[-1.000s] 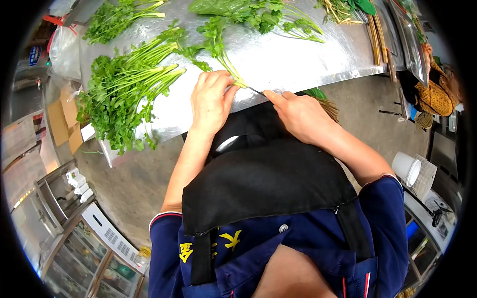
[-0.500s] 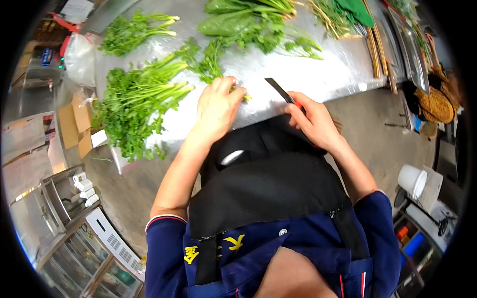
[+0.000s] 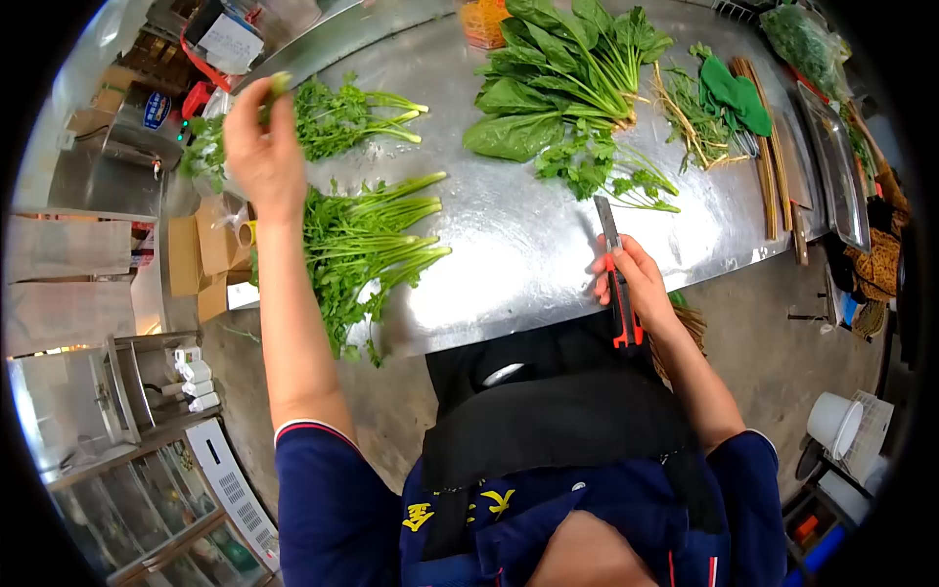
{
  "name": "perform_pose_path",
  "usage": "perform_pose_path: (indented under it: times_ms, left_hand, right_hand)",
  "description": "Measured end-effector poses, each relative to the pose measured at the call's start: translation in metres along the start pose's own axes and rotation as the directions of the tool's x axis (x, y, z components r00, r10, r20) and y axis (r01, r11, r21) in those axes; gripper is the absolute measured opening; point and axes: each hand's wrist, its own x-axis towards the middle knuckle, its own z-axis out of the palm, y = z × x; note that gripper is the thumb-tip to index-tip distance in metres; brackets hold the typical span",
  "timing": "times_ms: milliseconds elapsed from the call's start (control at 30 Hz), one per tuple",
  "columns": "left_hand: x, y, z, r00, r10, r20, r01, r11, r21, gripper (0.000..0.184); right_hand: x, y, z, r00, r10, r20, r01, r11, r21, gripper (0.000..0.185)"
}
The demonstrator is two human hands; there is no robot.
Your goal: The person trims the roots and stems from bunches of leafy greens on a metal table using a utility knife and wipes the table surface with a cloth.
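Note:
My left hand is raised at the upper left, its fingers closed on a leafy herb sprig whose pale stem end shows at the fingertips. Wrapped in my right hand is a red and black utility knife, blade pointing away from me over the metal table. A large herb bunch lies at the table's left, stems to the right. Behind it is a smaller herb bunch. A few loose herb stems rest just beyond the knife's blade.
Broad-leaved greens lie at the back, near an orange basket. To the right are a green cloth, brown sticks and a metal tray. A cardboard box stands beyond the table's left edge.
My left hand has moved from the table's front to the upper left with the sprig. My right hand has drawn the knife away from the stems and turned its blade forward. The view has shifted.

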Motion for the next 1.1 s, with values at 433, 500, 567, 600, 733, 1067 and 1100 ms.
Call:
perform_pose_path:
  times_ms: [433,500,567,600,733,1067,1100]
  left_hand:
    - [-0.107,-0.017,0.036,0.605,-0.231,0.762,0.077,0.97,0.232,0.026]
    - [-0.122,-0.014,0.039,0.626,-0.187,0.757,0.027,0.976,0.218,0.023]
    - [-0.124,-0.013,0.041,0.681,-0.17,0.713,0.026,0.978,0.207,0.018]
    - [-0.117,-0.012,0.04,0.721,-0.181,0.669,0.053,0.977,0.208,0.015]
    - [-0.071,-0.019,0.015,0.941,-0.286,0.18,0.276,0.958,0.078,0.017]
    - [-0.078,0.103,0.018,0.783,0.439,0.441,-0.361,0.898,-0.254,0.034]
    - [-0.115,0.106,0.027,0.66,0.447,0.604,-0.346,0.894,-0.285,0.039]
  right_hand:
    - [0.002,0.001,0.004,0.999,-0.022,-0.024,0.021,0.998,-0.054,0.03]
    - [0.003,-0.001,0.004,1.0,-0.004,-0.004,0.003,0.998,-0.066,0.03]
    - [0.002,-0.002,0.003,1.0,0.014,0.005,-0.013,0.997,-0.072,0.03]
    - [0.002,-0.001,0.002,1.0,0.001,0.003,-0.001,0.998,-0.068,0.03]
    - [0.001,0.004,0.003,0.999,-0.048,-0.015,0.047,0.997,-0.066,0.029]
    - [-0.006,0.003,0.013,0.996,-0.079,-0.03,0.076,0.992,-0.103,0.025]
    - [-0.005,0.007,0.01,0.998,-0.069,-0.007,0.069,0.995,-0.071,0.022]
